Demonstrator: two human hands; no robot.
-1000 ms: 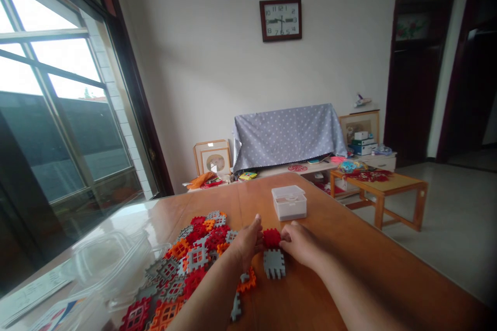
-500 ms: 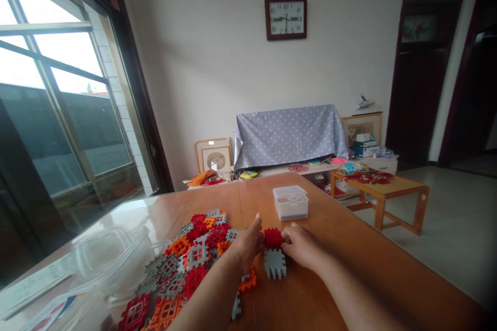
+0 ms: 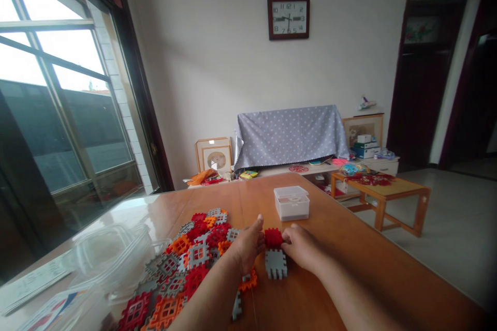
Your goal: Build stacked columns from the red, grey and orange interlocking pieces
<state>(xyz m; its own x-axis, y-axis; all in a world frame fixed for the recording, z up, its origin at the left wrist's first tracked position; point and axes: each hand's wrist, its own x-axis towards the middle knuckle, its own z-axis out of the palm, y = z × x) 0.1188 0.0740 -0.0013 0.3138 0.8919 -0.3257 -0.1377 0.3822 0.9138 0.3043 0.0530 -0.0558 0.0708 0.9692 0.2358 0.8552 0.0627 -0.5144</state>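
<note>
A red toy block (image 3: 273, 238) with notched edges stands on the table between my two hands. My left hand (image 3: 248, 245) is at its left side, thumb raised and fingers curled against the block. From the right, my right hand (image 3: 302, 244) grips the block's other side with closed fingers. Just in front of the red block is a grey cube-like block (image 3: 276, 264) with toothed edges, close against it. Left of my left hand spreads a pile of loose interlocking plastic squares (image 3: 198, 254) in red, grey and orange; my left forearm covers part of it.
A clear lidded plastic box (image 3: 292, 208) stands behind the hands. At the left are clear plastic containers (image 3: 111, 248) and a printed paper (image 3: 54, 313). The wooden table (image 3: 330, 227) ends along a slanting right edge; a low wooden stool-table (image 3: 399, 189) stands beyond.
The view shifts very slightly. Both hands and the red block keep nearly the same positions.
</note>
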